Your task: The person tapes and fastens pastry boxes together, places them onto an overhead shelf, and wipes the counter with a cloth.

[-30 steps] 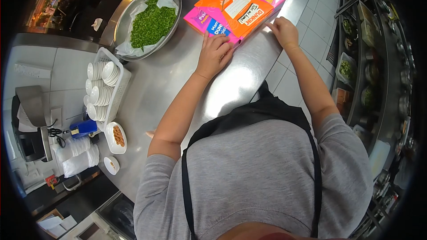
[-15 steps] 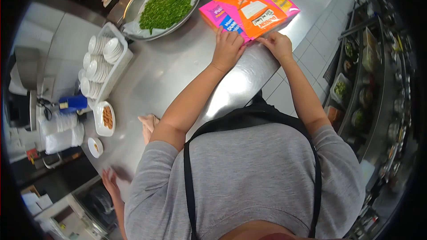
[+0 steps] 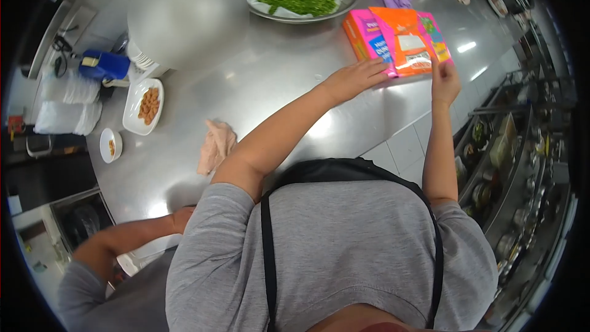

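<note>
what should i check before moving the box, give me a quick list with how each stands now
1. left hand on box: ok, fingers on its near left part
2. right hand gripping box: cannot tell, fingertips at near right corner
3. box on counter: ok
4. counter beside left arm free of cloth: not ok, pale pink cloth there
5. box contents: cannot tell, inside hidden

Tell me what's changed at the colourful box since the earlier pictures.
The right hand has shifted rightward along the near edge of the box since the last picture. A co-worker's arm has come into view at left. The left hand stays at the box's near-left corner.
</note>
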The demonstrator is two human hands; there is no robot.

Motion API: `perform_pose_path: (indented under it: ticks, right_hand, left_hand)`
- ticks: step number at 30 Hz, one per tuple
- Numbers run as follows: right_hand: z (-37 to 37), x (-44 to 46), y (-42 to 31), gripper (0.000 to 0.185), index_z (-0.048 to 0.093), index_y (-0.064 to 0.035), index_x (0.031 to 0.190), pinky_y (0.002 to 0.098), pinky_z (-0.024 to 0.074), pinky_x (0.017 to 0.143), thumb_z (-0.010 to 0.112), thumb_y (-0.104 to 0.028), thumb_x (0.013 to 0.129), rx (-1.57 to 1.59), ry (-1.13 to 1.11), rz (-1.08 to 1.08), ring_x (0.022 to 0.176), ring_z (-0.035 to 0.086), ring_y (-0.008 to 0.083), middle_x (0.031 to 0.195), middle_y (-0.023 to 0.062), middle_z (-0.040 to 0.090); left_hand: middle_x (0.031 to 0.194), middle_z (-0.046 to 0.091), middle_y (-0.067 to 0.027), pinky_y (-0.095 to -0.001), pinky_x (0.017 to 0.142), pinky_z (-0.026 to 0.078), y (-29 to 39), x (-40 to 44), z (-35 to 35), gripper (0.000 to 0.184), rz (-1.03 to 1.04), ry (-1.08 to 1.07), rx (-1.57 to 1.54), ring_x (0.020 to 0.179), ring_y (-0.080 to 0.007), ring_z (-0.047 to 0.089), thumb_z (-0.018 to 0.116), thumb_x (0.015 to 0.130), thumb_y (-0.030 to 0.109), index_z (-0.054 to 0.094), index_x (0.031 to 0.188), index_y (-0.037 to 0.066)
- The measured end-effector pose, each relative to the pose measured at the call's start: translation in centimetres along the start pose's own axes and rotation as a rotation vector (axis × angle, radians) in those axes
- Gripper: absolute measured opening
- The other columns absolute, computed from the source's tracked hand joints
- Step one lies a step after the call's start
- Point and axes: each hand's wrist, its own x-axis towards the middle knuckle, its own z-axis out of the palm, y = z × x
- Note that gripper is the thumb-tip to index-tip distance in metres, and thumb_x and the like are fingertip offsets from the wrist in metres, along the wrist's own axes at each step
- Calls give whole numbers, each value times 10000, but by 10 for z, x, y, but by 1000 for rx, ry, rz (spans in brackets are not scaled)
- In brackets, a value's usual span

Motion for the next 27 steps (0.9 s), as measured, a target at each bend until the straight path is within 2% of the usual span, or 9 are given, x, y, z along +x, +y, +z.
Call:
perform_pose_path:
  ticks: [4, 8, 10, 14, 16, 20, 22, 24, 27]
  right_hand:
    - [43, 48, -158, 248, 538, -36, 666, 288, 366, 500, 646, -234, 769, 427, 4, -406, 523, 450, 161, 592, 52, 484]
    - [122, 28, -331, 206, 550, -33, 724, 284, 405, 534, 626, -220, 769, 875, -433, -738, 586, 506, 188, 692, 58, 520]
    - [169, 7, -403, 178, 578, -29, 791, 262, 427, 603, 633, -197, 771, 886, -547, -862, 620, 496, 157, 731, 52, 502]
    - [248, -34, -530, 245, 613, -87, 828, 313, 445, 736, 606, -323, 763, 952, -721, -692, 827, 558, 226, 859, 84, 555]
    - [263, -48, -580, 325, 629, -90, 890, 337, 408, 825, 565, -388, 777, 872, -781, -664, 955, 520, 239, 973, 102, 565]
    - [288, -64, -659, 486, 633, -87, 1005, 413, 304, 949, 462, -494, 801, 501, -1050, -658, 1117, 437, 243, 1153, 142, 538]
    - [293, -68, -674, 516, 631, -87, 1032, 434, 275, 966, 488, -502, 760, 458, -1084, -741, 1155, 415, 263, 1186, 156, 519]
    - [293, -70, -675, 494, 650, -97, 992, 422, 269, 980, 559, -475, 687, 384, -1293, -718, 1163, 408, 281, 1179, 153, 523]
    - [269, -70, -664, 385, 682, -145, 899, 438, 296, 958, 625, -401, 617, 488, -1177, -597, 1157, 385, 281, 1200, 80, 496]
  left_hand:
    - [1268, 426, -100, -350, 935, 390, -3, -44, -55, 396, -143, 125, 4, 1119, -281, 440, 557, 725, 7, 490, 1109, 79]
    - [1221, 459, -120, -363, 913, 399, -24, -113, -141, 390, -374, 329, 83, 1091, -297, 458, 569, 710, -13, 508, 1087, 63]
    - [1157, 490, -144, -360, 847, 425, -45, -151, -182, 346, -553, 641, 314, 1047, -297, 481, 570, 708, -13, 520, 1046, 43]
    - [995, 532, -56, -240, 690, 448, -76, -215, -268, 225, -895, 1282, 165, 889, -138, 530, 556, 808, 40, 509, 1028, 43]
    - [945, 545, -40, -236, 671, 439, -98, -250, -310, 223, -884, 1444, 21, 851, -122, 542, 559, 816, 54, 506, 1032, 37]
    - [935, 570, -53, -260, 688, 442, -115, -265, -356, 227, -1088, 1501, -150, 823, -129, 553, 550, 834, 120, 515, 1040, 29]
    - [985, 588, -81, -310, 727, 443, -123, -264, -364, 262, -1219, 1401, -480, 867, -154, 561, 503, 865, 200, 522, 1057, 23]
    - [959, 612, -81, -285, 693, 428, -130, -263, -364, 273, -1259, 1395, -477, 869, -144, 559, 451, 884, 248, 564, 1016, 38]
    - [995, 609, -102, -330, 770, 391, -137, -259, -366, 316, -1219, 1457, -573, 935, -183, 539, 403, 897, 272, 564, 1006, 22]
